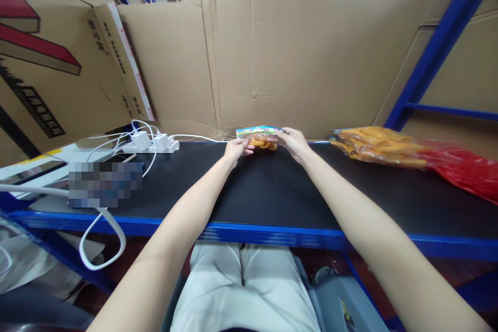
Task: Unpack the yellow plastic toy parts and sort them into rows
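Near the back of the black shelf, both hands grip a clear plastic bag (261,135) with a colourful printed top strip and orange items inside. My left hand (236,149) is closed on its left side, fingers over the lower edge. At the upper right corner, my right hand (294,142) pinches the bag. What exactly the orange items are cannot be made out. Farther right lies a pile of similar clear bags with orange contents (379,144), apart from my right hand.
Red plastic bags (462,168) lie beside the orange pile. At left are a white power strip (151,144) with plugs and cables, and a blurred-out object (106,184). A cardboard wall (280,57) stands behind; a blue rail (272,233) edges the shelf (272,192).
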Demonstrator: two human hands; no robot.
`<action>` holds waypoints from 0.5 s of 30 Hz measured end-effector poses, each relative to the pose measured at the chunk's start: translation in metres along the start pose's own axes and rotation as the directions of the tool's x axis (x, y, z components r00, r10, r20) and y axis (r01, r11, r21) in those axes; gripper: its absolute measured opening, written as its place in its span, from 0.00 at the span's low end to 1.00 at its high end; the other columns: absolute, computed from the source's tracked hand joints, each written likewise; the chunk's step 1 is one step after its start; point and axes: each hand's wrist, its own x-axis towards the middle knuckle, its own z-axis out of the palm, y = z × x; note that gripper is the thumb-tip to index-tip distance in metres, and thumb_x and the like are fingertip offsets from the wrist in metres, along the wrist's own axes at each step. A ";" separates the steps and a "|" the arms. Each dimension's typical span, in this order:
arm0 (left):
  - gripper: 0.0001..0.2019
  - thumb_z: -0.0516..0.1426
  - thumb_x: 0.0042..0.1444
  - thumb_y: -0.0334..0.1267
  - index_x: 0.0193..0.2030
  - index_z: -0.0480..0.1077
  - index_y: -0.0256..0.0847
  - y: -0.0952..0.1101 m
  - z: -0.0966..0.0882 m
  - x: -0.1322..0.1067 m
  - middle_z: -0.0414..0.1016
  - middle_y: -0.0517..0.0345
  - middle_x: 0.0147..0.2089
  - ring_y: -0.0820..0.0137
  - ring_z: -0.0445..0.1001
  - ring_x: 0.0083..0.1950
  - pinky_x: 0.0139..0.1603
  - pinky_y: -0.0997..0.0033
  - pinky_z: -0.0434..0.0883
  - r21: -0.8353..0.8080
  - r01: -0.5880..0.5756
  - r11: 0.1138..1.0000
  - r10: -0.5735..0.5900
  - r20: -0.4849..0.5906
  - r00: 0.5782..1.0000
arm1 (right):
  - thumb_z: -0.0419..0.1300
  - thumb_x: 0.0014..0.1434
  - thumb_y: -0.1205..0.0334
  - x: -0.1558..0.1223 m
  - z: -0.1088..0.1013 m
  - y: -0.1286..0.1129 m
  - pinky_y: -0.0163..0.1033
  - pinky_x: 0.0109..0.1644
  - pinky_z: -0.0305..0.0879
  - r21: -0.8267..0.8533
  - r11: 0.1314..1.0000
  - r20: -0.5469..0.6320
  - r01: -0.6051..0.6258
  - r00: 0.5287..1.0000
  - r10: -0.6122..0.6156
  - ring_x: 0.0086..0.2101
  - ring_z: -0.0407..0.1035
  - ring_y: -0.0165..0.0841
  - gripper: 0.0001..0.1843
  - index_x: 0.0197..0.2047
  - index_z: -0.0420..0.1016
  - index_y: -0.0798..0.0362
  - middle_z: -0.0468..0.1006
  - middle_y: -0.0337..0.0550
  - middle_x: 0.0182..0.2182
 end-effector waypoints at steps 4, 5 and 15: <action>0.09 0.52 0.61 0.30 0.32 0.70 0.31 0.003 0.001 0.002 0.78 0.53 0.27 0.80 0.72 0.21 0.35 0.75 0.73 -0.030 -0.011 0.999 0.010 -0.063 0.998 | 0.65 0.50 0.68 0.001 -0.007 0.006 0.41 0.48 0.71 -0.079 0.995 0.022 0.056 0.998 -0.054 0.35 0.76 0.32 0.08 0.36 0.74 0.54 0.80 0.41 0.33; 0.08 0.52 0.61 0.30 0.32 0.70 0.31 0.003 0.000 0.002 0.78 0.53 0.27 0.79 0.73 0.23 0.36 0.74 0.73 -0.032 -0.011 0.999 0.009 -0.066 0.998 | 0.66 0.49 0.68 0.003 -0.009 0.008 0.42 0.48 0.71 -0.121 0.991 0.015 0.059 0.998 -0.058 0.35 0.76 0.32 0.08 0.35 0.74 0.55 0.80 0.42 0.32; 0.08 0.59 0.55 0.35 0.40 0.75 0.35 0.000 -0.001 0.003 0.77 0.46 0.47 0.66 0.75 0.49 0.46 0.68 0.71 -0.034 -0.160 0.987 0.161 0.036 0.986 | 0.64 0.51 0.63 0.017 -0.013 0.010 0.42 0.51 0.67 -0.286 0.938 -0.164 0.198 0.954 -0.251 0.42 0.74 0.36 0.07 0.34 0.75 0.56 0.81 0.45 0.36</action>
